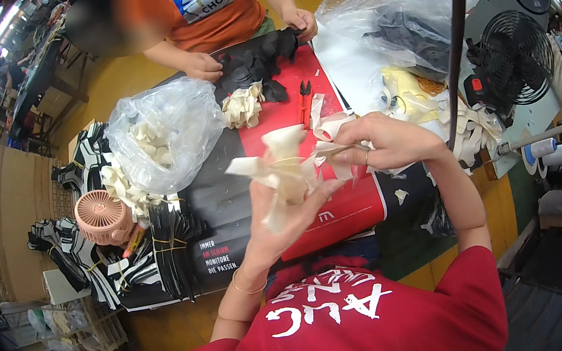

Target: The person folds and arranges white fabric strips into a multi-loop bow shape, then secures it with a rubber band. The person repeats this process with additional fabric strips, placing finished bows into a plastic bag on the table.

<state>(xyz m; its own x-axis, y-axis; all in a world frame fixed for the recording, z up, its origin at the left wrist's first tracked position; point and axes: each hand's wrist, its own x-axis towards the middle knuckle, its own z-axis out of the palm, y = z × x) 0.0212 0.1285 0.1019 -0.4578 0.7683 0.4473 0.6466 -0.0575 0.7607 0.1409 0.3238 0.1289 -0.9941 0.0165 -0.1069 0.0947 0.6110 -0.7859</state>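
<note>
Nearest the camera, a red shirt [346, 348] is filling the lower edge before a black-and-red table mat [217, 205] that is stretching between a pink fan [103, 217] and a larger black fan [516, 58], yellow floor [104, 74] showing beyond. White lettering [367, 304] is running across the shirt, and small white and red print [218, 260] is marking the mat's near-left part. Both arms are reaching forward, the left hand [279, 229] grasping a cream bundle [286, 168] above the mat and the right hand [386, 140], just beside it, pinching a cream strip [324, 149], though blur is hiding whether that strip belongs to the bundle.
</note>
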